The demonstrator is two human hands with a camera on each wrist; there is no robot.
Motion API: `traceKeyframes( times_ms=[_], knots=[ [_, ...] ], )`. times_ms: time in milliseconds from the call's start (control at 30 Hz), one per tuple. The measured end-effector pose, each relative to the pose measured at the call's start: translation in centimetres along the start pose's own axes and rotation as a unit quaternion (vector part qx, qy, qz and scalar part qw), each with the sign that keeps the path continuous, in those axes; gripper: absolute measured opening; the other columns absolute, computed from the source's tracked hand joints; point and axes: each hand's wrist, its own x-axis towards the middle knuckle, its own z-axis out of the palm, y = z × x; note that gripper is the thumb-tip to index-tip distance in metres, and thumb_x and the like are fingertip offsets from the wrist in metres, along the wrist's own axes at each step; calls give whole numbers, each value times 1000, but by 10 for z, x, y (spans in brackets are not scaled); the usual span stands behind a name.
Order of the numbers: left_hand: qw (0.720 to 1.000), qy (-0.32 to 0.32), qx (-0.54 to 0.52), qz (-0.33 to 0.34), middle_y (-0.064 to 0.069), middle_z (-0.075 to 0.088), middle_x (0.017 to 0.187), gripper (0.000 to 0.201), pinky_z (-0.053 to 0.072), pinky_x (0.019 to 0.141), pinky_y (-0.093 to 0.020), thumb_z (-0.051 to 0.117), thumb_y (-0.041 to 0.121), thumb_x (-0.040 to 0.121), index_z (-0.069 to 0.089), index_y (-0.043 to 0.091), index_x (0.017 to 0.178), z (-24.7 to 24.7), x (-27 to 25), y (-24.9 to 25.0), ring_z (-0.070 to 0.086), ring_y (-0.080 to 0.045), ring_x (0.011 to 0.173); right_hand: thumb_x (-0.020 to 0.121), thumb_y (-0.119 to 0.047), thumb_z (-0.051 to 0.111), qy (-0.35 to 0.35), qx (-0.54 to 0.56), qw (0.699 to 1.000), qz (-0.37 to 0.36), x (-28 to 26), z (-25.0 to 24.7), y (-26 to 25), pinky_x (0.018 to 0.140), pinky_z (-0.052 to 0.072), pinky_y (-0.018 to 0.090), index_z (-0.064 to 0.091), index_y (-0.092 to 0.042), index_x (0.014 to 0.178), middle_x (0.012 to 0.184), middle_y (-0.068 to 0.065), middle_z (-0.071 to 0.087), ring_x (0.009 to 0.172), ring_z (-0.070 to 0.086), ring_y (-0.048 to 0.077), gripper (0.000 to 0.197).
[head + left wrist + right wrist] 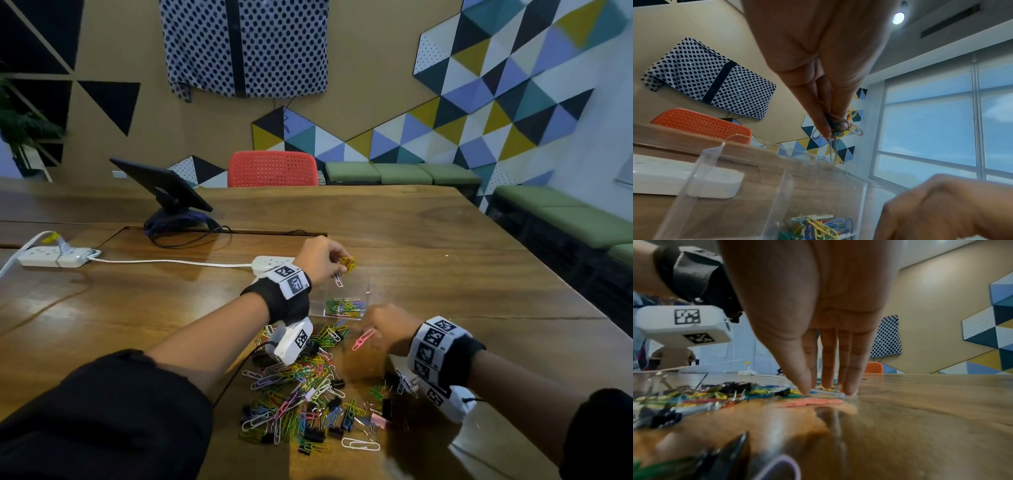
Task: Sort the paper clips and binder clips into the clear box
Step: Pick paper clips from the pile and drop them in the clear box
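My left hand (pixel 337 266) hovers over the clear box (pixel 368 289) and pinches a small bunch of paper clips (pixel 347 264), yellow, silver and other colours. The left wrist view shows that bunch (pixel 840 128) in my fingertips (pixel 823 128) above the divided box (pixel 786 183); coloured paper clips (pixel 818 227) lie in its near compartment. My right hand (pixel 371 320) is by the box's front right corner, fingers (pixel 828 379) straight, tips down on the table and holding nothing. A pink paper clip (pixel 363 339) lies just in front of it. The mixed pile of paper clips and black binder clips (pixel 308 390) spreads toward me.
Behind the box lie a white power strip (pixel 270 263), its cable and a second strip (pixel 54 257) at far left. A tablet on a stand (pixel 161 186) stands farther back, a red chair (pixel 272 169) beyond the wooden table (pixel 479 291).
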Motion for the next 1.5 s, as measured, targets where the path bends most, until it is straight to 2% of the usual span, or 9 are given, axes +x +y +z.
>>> traceKeyframes(
  times_ms=[133,433,567,733,867,1100,1233,1367,1500],
  knots=[
    [999,9,30,1,-11,72,97,22,54,83,-29,71,5,79,72,9,100,9,9,1,63,-16,83,86,-8,57,-68,-22,997,-4,5,4,-1,96,48,33,56,-19,129,128,5,58,115,56,21,45],
    [996,-58,68,-12,-9,71,106,24,50,89,-26,66,1,82,72,11,103,33,18,-12,65,-20,100,86,-11,63,-33,11,999,5,4,2,-6,92,44,25,69,-16,110,119,1,65,112,58,18,25],
    [995,-79,47,-23,-9,71,106,26,52,92,-33,63,-1,83,72,14,103,39,20,-18,65,-19,101,85,-11,64,-34,47,998,4,2,1,-5,75,37,16,71,-14,103,104,-2,67,94,59,12,19],
    [997,-63,31,-40,-12,71,99,22,57,82,-37,70,3,79,72,17,96,41,24,-22,68,-21,91,83,-11,67,-49,100,994,23,2,1,-3,70,41,14,71,-12,99,106,3,71,77,53,3,17],
    [996,-65,41,-35,-12,72,96,21,56,82,-35,73,5,77,73,14,96,39,26,-22,68,-20,88,82,-11,68,-57,128,990,24,3,4,2,47,34,-3,69,-8,101,106,7,70,58,44,-8,20],
    [994,-104,3,-34,-13,72,102,37,54,81,-29,50,-16,80,69,6,103,31,22,-20,67,-17,94,82,-10,67,-53,121,991,29,1,6,2,62,40,11,68,-8,100,105,8,70,75,53,7,18],
    [991,-121,-33,-43,-23,65,111,36,51,63,-14,44,-20,83,64,-6,109,29,17,-14,61,-20,78,82,-11,67,-54,111,992,21,0,5,2,61,39,10,69,-9,98,103,6,71,65,51,2,16],
    [994,-108,-13,-26,-14,69,108,38,54,81,-30,46,-18,82,68,3,104,21,11,-12,64,-18,85,81,-12,68,-56,126,990,4,-2,1,3,61,38,8,69,-9,96,85,-4,66,67,51,1,15],
    [997,-54,34,35,-3,71,92,20,49,78,-19,59,-2,84,71,11,94,9,-3,-10,61,-8,79,82,-15,67,4,147,989,-7,-6,-14,5,64,41,12,68,-12,93,81,-8,62,66,51,-1,12]
  ],
)
